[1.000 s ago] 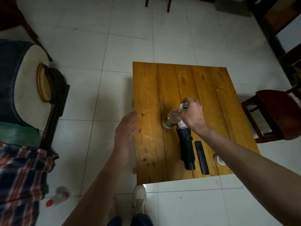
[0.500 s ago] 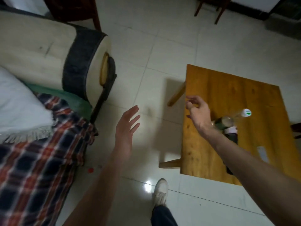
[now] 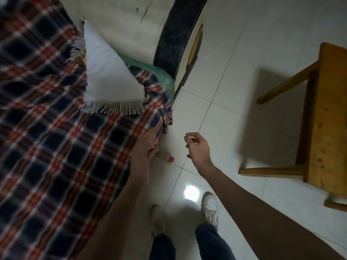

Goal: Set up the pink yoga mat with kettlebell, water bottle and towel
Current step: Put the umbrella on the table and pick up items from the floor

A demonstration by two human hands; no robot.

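Observation:
A white fringed towel (image 3: 110, 79) lies folded on the plaid blanket (image 3: 56, 147) at the left. My left hand (image 3: 148, 147) hangs at the blanket's hanging edge, fingers stretched out and holding nothing. Just right of it a small red bottle cap (image 3: 170, 158) shows on the floor; the bottle's body is mostly hidden by that hand. My right hand (image 3: 197, 149) hovers over the floor tiles, loosely curled and holding nothing. No pink mat, kettlebell or table bottle is in view.
The wooden table (image 3: 330, 119) fills the right edge, its legs standing on the white tiles. A sofa arm (image 3: 174, 34) rises behind the blanket. My two feet (image 3: 209, 209) stand on the floor at the bottom.
My view has swung left from the table toward the blanket. My right hand let go of the bottle on the table and moved over the floor. My left hand dropped to the blanket's edge.

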